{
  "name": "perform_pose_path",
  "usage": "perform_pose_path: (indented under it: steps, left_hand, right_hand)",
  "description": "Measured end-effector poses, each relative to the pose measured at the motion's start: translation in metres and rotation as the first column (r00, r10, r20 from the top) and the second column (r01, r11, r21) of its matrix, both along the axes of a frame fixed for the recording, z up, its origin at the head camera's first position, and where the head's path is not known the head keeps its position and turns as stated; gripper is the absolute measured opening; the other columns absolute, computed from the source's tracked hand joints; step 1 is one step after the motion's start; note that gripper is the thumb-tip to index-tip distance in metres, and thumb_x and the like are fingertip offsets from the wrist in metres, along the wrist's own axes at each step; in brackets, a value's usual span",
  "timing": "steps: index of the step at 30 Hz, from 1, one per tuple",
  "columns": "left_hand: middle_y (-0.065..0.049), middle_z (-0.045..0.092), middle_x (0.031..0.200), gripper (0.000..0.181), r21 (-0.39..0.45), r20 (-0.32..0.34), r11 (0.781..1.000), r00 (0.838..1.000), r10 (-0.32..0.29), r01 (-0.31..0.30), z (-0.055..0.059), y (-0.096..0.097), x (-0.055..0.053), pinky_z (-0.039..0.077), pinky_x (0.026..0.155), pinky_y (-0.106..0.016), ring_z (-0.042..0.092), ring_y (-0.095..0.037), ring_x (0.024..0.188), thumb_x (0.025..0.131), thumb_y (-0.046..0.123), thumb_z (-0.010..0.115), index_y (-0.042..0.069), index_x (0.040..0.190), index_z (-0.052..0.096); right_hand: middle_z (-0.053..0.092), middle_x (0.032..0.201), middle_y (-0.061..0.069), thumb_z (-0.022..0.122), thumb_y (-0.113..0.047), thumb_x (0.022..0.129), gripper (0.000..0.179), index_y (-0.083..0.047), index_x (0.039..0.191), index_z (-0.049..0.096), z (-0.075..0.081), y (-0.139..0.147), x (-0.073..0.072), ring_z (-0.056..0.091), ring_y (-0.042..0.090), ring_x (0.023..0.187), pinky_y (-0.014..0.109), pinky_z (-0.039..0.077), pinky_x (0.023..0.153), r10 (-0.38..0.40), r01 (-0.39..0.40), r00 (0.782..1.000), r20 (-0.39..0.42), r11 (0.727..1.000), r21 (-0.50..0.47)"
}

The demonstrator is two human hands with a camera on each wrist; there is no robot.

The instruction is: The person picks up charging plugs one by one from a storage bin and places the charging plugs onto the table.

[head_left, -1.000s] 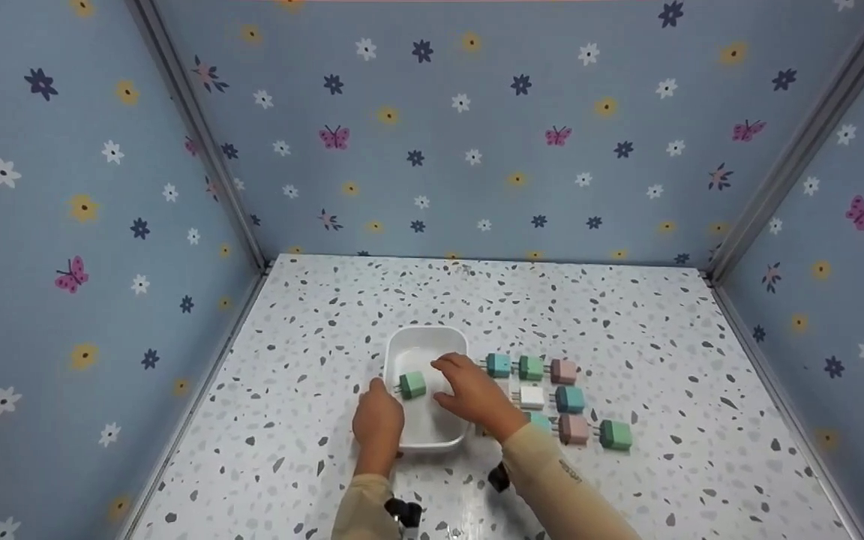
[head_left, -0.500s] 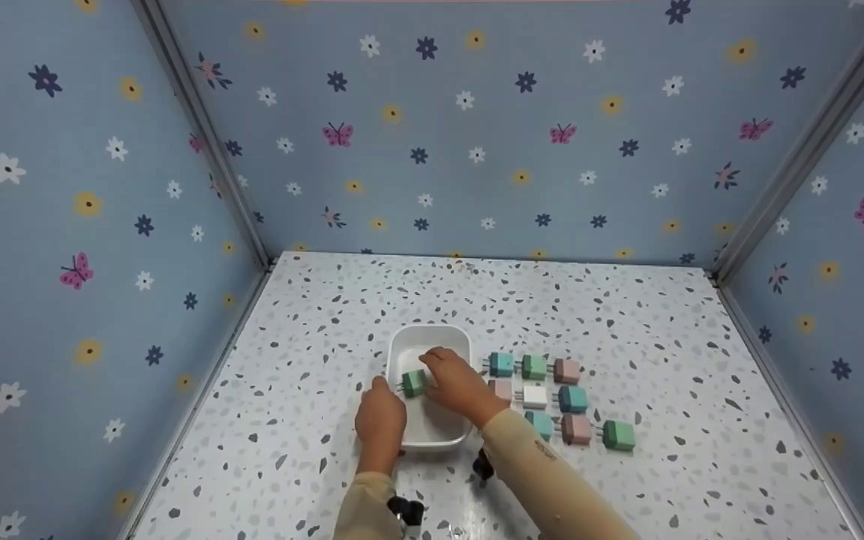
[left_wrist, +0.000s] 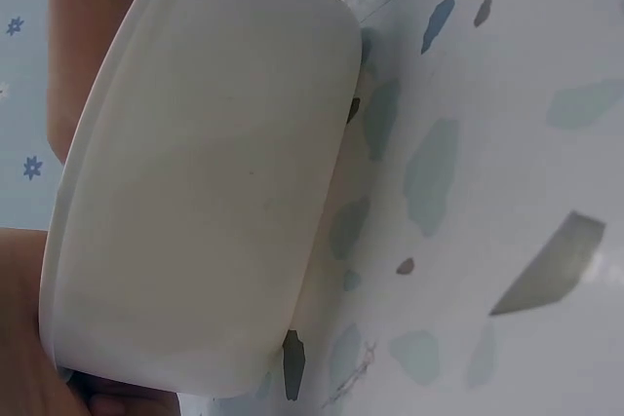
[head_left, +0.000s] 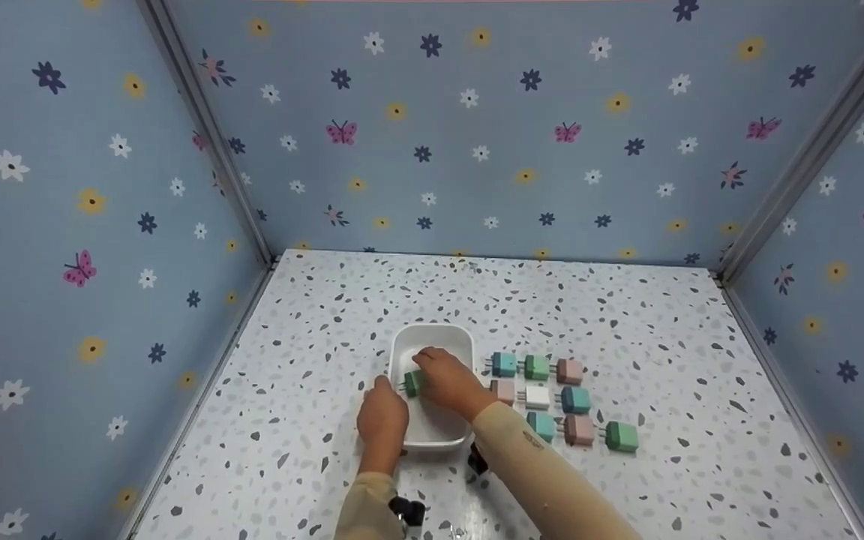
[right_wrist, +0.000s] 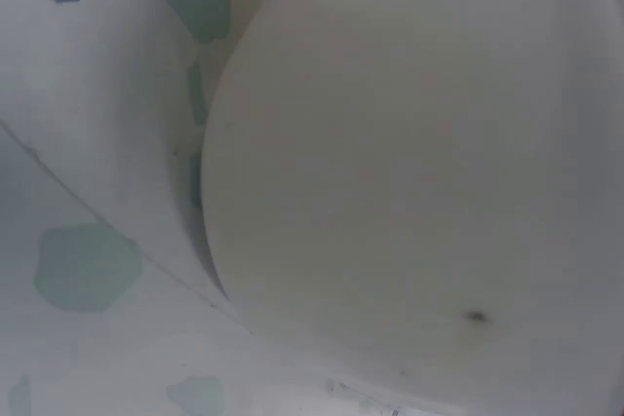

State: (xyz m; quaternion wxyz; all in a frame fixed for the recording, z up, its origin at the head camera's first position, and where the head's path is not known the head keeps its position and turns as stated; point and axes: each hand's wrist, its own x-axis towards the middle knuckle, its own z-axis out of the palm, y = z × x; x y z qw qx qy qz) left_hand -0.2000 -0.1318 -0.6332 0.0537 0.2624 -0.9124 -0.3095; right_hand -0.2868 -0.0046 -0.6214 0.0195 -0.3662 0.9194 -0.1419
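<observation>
A white plastic tub (head_left: 432, 447) stands on the speckled table with a green two-pronged plug charger (head_left: 411, 384) inside, near its left wall. My left hand (head_left: 383, 416) grips the tub's left side. In the left wrist view the tub's outer wall (left_wrist: 195, 172) fills much of the picture, with the hand at its lower corner. My right hand (head_left: 451, 382) reaches over the tub's right side and overlaps the charger; its fingers lie along the charger's far side and its thumb is hidden. The right wrist view shows only the tub's wall (right_wrist: 409, 172) and the tabletop.
Right of the tub, several plug chargers lie in loose rows: a blue one (head_left: 504, 364), green (head_left: 536, 367), pink (head_left: 570, 370), white (head_left: 537, 397) and others. One green charger (head_left: 621, 436) lies farthest right. Flowered blue walls (head_left: 462, 165) enclose the table.
My right hand has moved left and down into the tub, from beside the green charger to partly covering it. My left hand has stayed on the tub's side.
</observation>
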Motion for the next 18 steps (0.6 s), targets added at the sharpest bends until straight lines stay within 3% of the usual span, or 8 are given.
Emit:
perform_pose_path:
  steps: [11,18]
  left_hand:
    - [-0.025,0.070,0.115,0.032,-0.007,-0.003,1.000,1.000,0.010,-0.010,-0.0032,-0.0014,-0.0011,0.053,0.081,-0.056,0.069,-0.042,0.102,0.101,0.009,0.048,0.001,0.130,0.061]
    - [-0.025,0.071,0.104,0.025,-0.019,-0.040,1.000,0.999,0.007,-0.008,-0.0032,0.0002,0.0011,0.053,0.076,-0.055,0.071,-0.041,0.095,0.100,0.009,0.052,0.001,0.121,0.062]
  right_hand:
    - [0.066,0.133,0.011,0.064,-0.009,0.097,0.038,-0.006,0.136,0.063,-0.0062,-0.0070,0.0043,0.061,0.026,0.126,0.037,0.042,0.112,0.054,-0.054,0.998,-0.016,0.998,-0.017]
    - [0.070,0.113,0.006,0.063,-0.007,0.098,0.022,-0.009,0.119,0.070,-0.0088,-0.0096,0.0064,0.067,0.021,0.104,0.035,0.051,0.097,0.090,-0.092,0.993,-0.071,0.996,-0.021]
